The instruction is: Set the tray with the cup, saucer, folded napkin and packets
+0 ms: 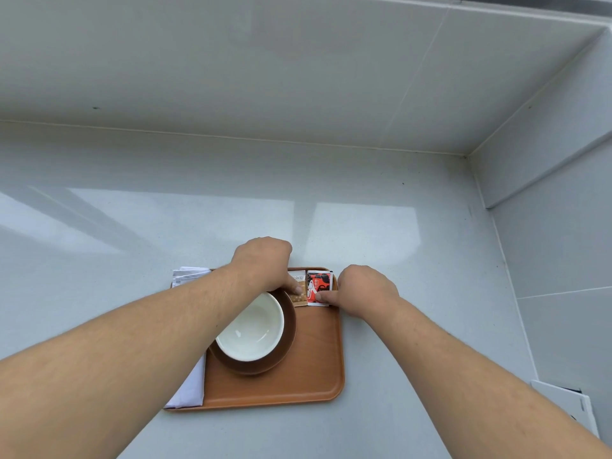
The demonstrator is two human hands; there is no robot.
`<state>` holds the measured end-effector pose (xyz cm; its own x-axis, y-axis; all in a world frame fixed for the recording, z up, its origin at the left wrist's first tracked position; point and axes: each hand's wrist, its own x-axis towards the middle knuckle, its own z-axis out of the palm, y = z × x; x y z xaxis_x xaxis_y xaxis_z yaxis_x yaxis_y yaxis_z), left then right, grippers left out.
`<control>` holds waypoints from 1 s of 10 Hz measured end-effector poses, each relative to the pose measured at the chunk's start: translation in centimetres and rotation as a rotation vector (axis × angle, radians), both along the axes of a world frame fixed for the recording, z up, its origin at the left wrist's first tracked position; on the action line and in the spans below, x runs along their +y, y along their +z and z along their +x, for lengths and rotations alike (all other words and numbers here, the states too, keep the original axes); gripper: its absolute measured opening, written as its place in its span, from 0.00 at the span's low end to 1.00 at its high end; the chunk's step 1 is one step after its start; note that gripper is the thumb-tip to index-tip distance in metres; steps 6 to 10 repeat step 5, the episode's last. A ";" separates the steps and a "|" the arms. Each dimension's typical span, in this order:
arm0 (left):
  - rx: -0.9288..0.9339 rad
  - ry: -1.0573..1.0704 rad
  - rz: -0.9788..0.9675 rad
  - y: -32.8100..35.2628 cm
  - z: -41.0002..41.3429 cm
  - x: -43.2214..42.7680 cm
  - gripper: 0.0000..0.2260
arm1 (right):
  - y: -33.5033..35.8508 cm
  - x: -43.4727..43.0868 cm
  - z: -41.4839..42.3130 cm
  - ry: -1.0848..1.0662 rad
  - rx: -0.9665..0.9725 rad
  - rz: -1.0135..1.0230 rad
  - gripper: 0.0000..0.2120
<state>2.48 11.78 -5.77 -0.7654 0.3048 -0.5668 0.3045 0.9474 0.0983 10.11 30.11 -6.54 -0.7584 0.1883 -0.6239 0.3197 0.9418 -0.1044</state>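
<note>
An orange-brown tray (308,369) lies on the grey counter. A white cup (253,329) stands on a dark brown saucer (284,346) in the tray's middle. A folded white napkin (188,389) lies along the tray's left side, partly under my left arm. Two packets sit side by side in the far right corner: a brown packet (299,291) and a red packet (318,286). My left hand (265,263) rests fingertips on the brown packet. My right hand (361,289) presses a fingertip on the red packet's near edge.
The grey counter (414,293) meets a tiled back wall and a side wall on the right. A white flat object (569,405) lies at the counter's right edge, near my right forearm.
</note>
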 end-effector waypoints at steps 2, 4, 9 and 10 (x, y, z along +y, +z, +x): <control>0.124 -0.004 0.084 1.1 0.4 -0.2 0.23 | 1.7 -0.3 0.2 0.143 0.210 0.053 0.27; 0.266 -0.031 0.152 4.3 0.5 -0.1 0.29 | 5.5 -0.8 -0.4 0.292 0.519 0.102 0.30; 0.380 -0.063 0.204 6.6 0.2 -0.3 0.31 | 7.5 -0.7 -0.9 0.283 0.558 0.080 0.33; 0.380 -0.063 0.204 6.6 0.2 -0.3 0.31 | 7.5 -0.7 -0.9 0.283 0.558 0.080 0.33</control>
